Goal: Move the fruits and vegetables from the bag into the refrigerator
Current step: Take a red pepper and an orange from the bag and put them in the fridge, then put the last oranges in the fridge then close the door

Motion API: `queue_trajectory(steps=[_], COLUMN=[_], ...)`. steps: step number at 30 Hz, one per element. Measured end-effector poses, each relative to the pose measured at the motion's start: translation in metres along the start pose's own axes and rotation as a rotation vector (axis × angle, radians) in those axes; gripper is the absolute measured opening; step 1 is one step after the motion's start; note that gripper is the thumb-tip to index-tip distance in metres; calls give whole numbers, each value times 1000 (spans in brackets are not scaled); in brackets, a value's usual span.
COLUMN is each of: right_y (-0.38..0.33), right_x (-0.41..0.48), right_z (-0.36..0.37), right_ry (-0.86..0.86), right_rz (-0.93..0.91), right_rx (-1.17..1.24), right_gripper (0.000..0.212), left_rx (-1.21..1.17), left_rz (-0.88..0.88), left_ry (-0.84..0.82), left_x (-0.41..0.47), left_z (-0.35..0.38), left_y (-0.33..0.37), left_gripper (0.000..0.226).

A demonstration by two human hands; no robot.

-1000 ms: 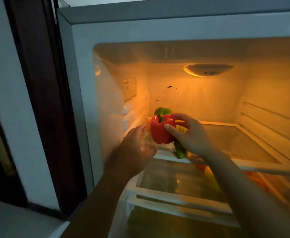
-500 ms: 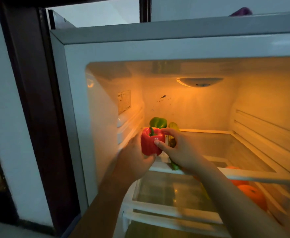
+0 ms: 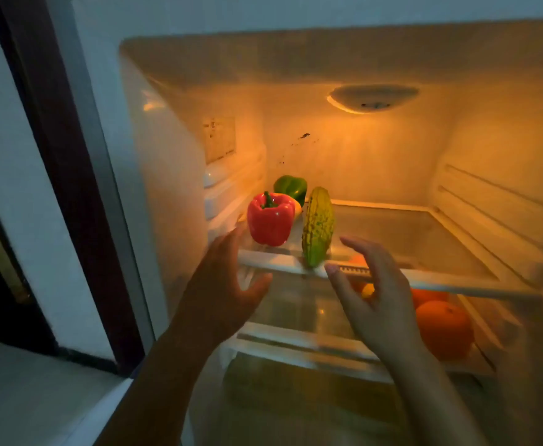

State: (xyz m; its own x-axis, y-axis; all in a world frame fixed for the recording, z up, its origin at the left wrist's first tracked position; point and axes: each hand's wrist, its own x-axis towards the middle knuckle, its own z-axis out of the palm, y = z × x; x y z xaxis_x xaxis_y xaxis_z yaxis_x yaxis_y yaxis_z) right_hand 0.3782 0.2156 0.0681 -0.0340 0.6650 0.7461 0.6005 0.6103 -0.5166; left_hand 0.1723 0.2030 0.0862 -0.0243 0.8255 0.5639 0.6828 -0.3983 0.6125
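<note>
Since half a second ago my left grip (image 3: pixel 228 294) and right grip (image 3: pixel 376 304) have let go of the red pepper (image 3: pixel 270 220). Both hang open, fingers spread, just in front of the glass shelf (image 3: pixel 424 239). That pepper stands upright at the shelf's front left, with the green pepper (image 3: pixel 291 188) behind it and the bitter gourd (image 3: pixel 317 226) just beside it. A sticker (image 3: pixel 220 138) on the refrigerator (image 3: pixel 167 156) wall is too blurred to read. Oranges (image 3: pixel 444 329) lie one level below. An amber lamp (image 3: pixel 373 98) glows, and a dark door frame (image 3: pixel 54 156) stands to the left.

Glossy smooth red pepper (image 3: pixel 269 218); bumpy gourd (image 3: pixel 317 227); glass shelf (image 3: pixel 408 233) w/ plastic trim.
</note>
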Motion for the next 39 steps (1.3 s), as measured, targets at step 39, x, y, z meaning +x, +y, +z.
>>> queue_trajectory(steps=[39], right_y=[-269], right_x=[-541], right_z=[-180], right_ry=[-54], right_rz=[1363], right_rx=[-574], right_gripper=[56], left_rx=[-14], left_rz=[789], left_ry=[-1555], left_x=[-449], left_z=[74], left_y=[137], left_gripper=[57])
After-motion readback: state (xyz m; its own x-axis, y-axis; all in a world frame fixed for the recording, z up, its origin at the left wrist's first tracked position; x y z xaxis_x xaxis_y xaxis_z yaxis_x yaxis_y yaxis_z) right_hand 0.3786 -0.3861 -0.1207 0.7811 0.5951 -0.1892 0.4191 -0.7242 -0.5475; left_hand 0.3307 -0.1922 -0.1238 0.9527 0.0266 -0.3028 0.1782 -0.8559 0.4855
